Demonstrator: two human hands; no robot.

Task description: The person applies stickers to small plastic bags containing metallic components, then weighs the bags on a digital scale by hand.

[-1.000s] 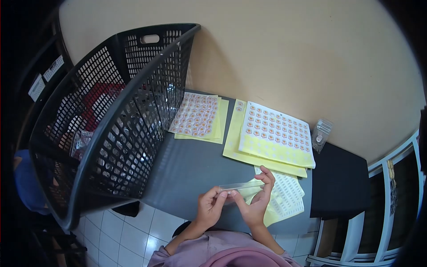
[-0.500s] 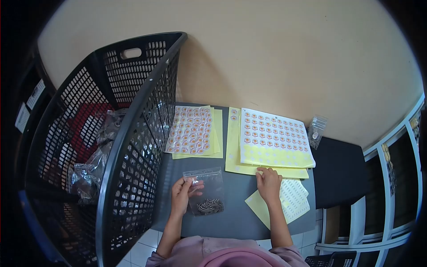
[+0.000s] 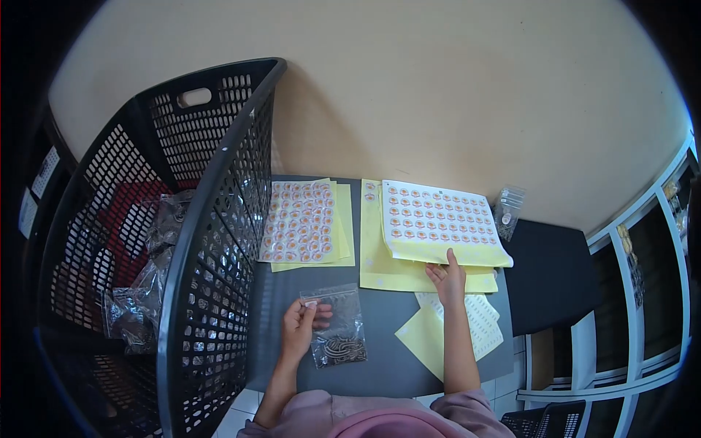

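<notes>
Clear plastic makes up the small zip bag (image 3: 336,325) that lies on the grey worktop (image 3: 380,350), with a dark coiled item inside near its lower end. The left hand (image 3: 301,325) pinches the bag's top left corner, fingers closed on the sealed edge. The right hand (image 3: 447,279) reaches forward to the lower edge of the white sticker sheet (image 3: 438,223), its forefinger stretched onto the sheet and the other fingers curled under the edge; whether they grip the paper cannot be told. That sheet carries rows of round orange stickers and lies on a yellow backing sheet (image 3: 380,270). A second sticker sheet (image 3: 299,223), also on yellow paper, lies to its left, beside the black mesh basket (image 3: 212,241), so two sheets of round stickers are in view. One sheet of small white labels (image 3: 482,321) lies under the right forearm. One more small clear bag (image 3: 506,212) stands at the worktop's far right corner, and several crumpled bags lie inside the basket.
</notes>
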